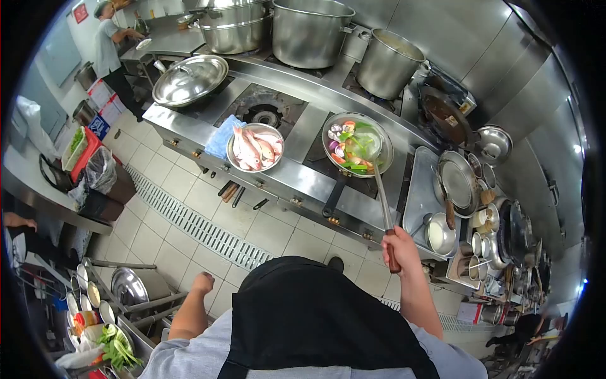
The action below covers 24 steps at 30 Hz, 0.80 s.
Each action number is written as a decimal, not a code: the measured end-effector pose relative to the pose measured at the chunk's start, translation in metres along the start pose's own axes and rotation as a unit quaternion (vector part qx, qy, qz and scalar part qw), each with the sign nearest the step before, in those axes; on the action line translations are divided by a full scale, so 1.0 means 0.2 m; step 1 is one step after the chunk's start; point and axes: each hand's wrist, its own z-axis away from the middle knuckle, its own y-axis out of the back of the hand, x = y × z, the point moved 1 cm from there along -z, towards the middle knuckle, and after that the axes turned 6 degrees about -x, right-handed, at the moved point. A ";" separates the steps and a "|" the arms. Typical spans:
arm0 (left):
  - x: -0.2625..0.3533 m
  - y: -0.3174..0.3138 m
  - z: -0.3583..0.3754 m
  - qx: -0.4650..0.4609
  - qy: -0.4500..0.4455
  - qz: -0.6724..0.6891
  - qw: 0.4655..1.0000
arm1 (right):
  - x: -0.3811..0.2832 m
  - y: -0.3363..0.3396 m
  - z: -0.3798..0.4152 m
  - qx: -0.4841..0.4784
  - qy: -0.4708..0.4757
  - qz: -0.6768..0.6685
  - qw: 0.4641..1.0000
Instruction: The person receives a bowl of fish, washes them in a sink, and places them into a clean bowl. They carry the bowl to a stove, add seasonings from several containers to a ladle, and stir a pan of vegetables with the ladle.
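My right hand (402,250) is wrapped round the wooden handle of a long metal ladle (383,199). The ladle's bowl end lies in a frying pan (391,158) on the stove, among cut red onion (336,149), tomato pieces, green pepper (362,126) and some liquid. The pan's black handle (334,197) points toward me. Down at my side, my left hand (203,283) is loosely closed, and nothing shows in it. Left of the pan, a metal bowl (280,146) of reddish whole fish (252,146) rests on the stove's front edge, beside a blue cloth (222,138).
Large pots (309,38) stand along the back. A domed lid (190,79) lies at the stove's left. To the right are a metal tray (416,196) and stacked pans. A cart with vegetables (117,347) is behind my left side. Another person (108,47) stands far left.
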 end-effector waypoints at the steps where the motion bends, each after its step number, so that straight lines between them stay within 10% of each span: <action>1: -0.04 0.04 -0.06 -0.012 0.006 0.027 1.000 | -0.03 -0.05 0.01 -0.015 -0.022 -0.129 0.991; 5: -0.08 0.09 -0.12 -0.024 0.003 0.066 0.998 | -0.07 -0.11 -0.02 -0.153 -0.036 -0.482 0.862; 8: -0.13 0.08 -0.09 -0.067 0.046 0.061 0.995 | -0.15 -0.16 0.02 -0.090 -0.020 -0.370 0.924; 11: -0.29 -0.04 -0.28 -0.123 -0.227 -0.069 0.964 | -0.26 -0.16 0.08 -0.012 0.003 -0.235 0.972; 13: 0.01 -0.07 -0.17 -0.102 -0.036 0.103 0.989 | -0.31 -0.11 0.11 0.030 0.011 -0.102 0.994; 18: 1.11 0.01 0.11 -0.184 -0.221 0.127 0.949 | -0.31 0.02 0.09 0.068 0.060 0.090 0.992; 24: 2.17 -0.03 0.35 -0.430 -0.195 0.431 0.769 | -0.34 0.01 0.06 0.111 0.088 0.192 0.971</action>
